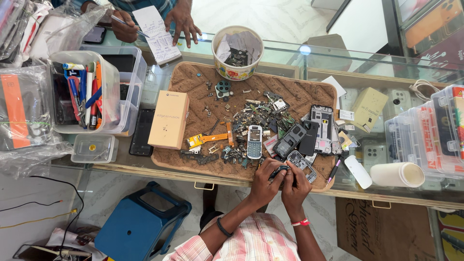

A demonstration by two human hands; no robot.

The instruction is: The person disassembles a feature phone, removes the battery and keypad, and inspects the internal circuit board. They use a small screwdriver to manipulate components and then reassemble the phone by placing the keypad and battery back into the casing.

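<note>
A tan cardboard box [168,119] with a small dark print stands on the left part of the brown work mat [193,79], a tall rectangle lying flat. Far of the mat's middle sits a round paper bowl [238,53] with a flowered band, holding paper scraps and small parts. At the right, off the mat, an olive-green square carton [369,108] rests on the glass counter [285,60], with a small white label slip [346,115] just left of it. Further right stand clear plastic organiser boxes [425,133] with red and white labels on their lids. A white roll [397,174] lies near them at the near edge. At the left, a clear tub [84,92] holds screwdrivers and pens upright, and a black phone [142,131] lies between it and the tan box.

At the near edge of the mat, the left hand [263,186] and right hand [295,187] are drawn together, both clamped on a small dark phone part [279,171] held between the fingertips. The part sits just above the mat's near rim, right of a grey keypad phone [254,141] and touching both hands.

Across the counter, another person's hands [181,21] rest on a white notepad [157,36].
</note>
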